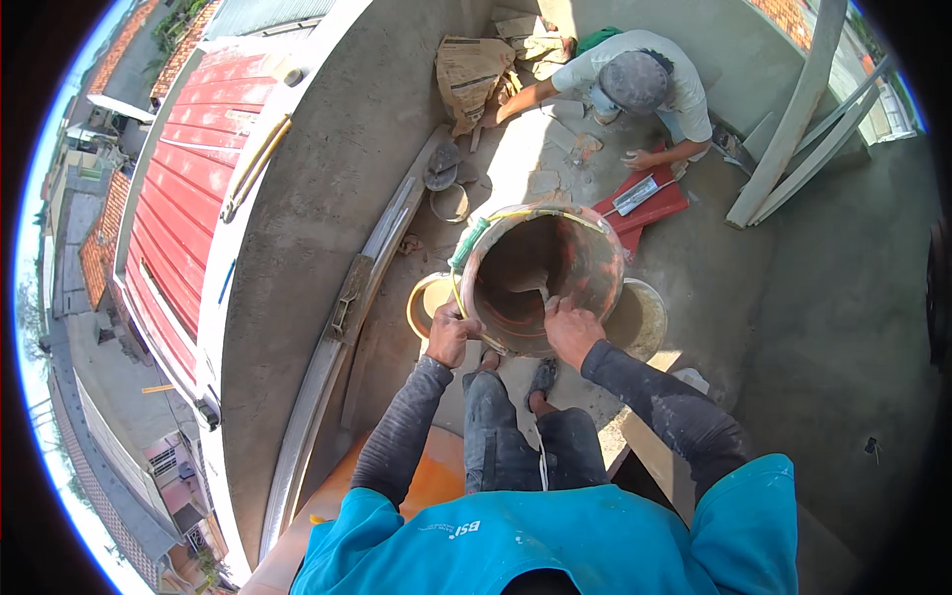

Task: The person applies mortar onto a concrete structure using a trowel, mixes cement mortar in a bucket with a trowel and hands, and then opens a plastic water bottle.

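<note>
A large bucket (607, 260), stained with mortar, is tilted so its mouth faces me, with wet grey-brown mix on its inner wall. My left hand (452, 335) is closed on the near left of its rim, just below the green grip (468, 244) on its yellow wire handle. My right hand (574, 332) reaches over the near right rim, fingers closed round what looks like a trowel (542, 290). The blade reaches into the bucket and partly blends with the mix. Two more buckets stand behind it: a yellowish bucket (416, 303) at left and a pale bucket (654, 315) at right.
A co-worker (684, 99) crouches ahead, one hand near a torn paper bag (474, 74). By the other hand lies a float (635, 195) on a red board (659, 210). Long planks (332, 347) run along the left wall (307, 198); timber props (793, 129) lean at right.
</note>
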{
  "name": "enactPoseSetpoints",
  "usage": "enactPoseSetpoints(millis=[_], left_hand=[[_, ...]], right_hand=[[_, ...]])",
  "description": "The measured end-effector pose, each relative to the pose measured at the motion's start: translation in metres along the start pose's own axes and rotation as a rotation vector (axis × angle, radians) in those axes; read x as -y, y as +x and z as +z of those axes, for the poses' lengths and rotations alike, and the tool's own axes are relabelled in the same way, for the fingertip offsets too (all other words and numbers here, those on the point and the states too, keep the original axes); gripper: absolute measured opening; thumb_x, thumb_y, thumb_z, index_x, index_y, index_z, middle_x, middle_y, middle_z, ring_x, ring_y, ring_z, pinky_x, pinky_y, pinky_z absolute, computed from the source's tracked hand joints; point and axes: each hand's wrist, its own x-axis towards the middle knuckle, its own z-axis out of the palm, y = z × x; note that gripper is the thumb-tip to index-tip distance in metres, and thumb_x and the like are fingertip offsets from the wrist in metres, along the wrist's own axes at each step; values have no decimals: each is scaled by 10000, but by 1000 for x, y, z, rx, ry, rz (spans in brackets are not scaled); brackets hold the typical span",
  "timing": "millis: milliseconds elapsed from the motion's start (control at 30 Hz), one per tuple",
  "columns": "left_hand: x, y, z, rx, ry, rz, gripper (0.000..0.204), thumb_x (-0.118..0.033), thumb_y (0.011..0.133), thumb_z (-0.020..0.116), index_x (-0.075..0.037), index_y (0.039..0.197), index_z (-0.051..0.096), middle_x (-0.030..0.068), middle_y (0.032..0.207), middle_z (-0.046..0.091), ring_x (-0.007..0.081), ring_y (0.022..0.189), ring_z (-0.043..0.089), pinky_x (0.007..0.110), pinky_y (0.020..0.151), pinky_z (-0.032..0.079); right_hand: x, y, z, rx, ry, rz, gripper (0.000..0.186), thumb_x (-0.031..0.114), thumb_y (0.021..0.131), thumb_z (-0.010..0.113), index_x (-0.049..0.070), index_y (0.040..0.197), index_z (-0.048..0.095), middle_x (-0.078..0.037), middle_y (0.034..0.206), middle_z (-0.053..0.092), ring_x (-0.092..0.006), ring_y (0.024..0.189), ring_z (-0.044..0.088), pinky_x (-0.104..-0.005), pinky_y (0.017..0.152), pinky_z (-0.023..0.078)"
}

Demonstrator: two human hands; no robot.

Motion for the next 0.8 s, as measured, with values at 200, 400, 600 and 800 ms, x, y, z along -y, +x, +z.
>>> enactPoseSetpoints(millis=[200,400,600,800], left_hand=[[-20,-69,72,-4,72,122,321,30,686,578,-13,997,642,10,802,631,112,678,582,247,641,481],[-9,-93,92,74,113,206,363,59,673,553,3,1018,648,46,877,668,142,751,628,270,694,511],[-16,-121,128,97,177,278,332,64,663,531,20,969,650,63,910,681,158,795,649,273,743,518],[-14,-142,142,65,26,268,314,51,654,550,13,946,661,56,886,672,145,759,616,261,684,498]], right_hand=[[-28,-71,-71,-27,134,77,277,108,769,584,-51,994,561,-281,966,637,-398,839,679,-435,684,568],[-46,-145,-47,-43,9,8,271,109,765,601,-43,987,562,-274,980,634,-386,834,684,-462,696,561],[-55,-167,-47,-139,117,240,326,122,782,613,-51,1054,566,-278,1016,631,-393,844,682,-481,759,547],[-77,-188,-55,-186,243,130,263,132,771,607,-33,976,603,-235,875,659,-408,776,676,-479,699,554]])
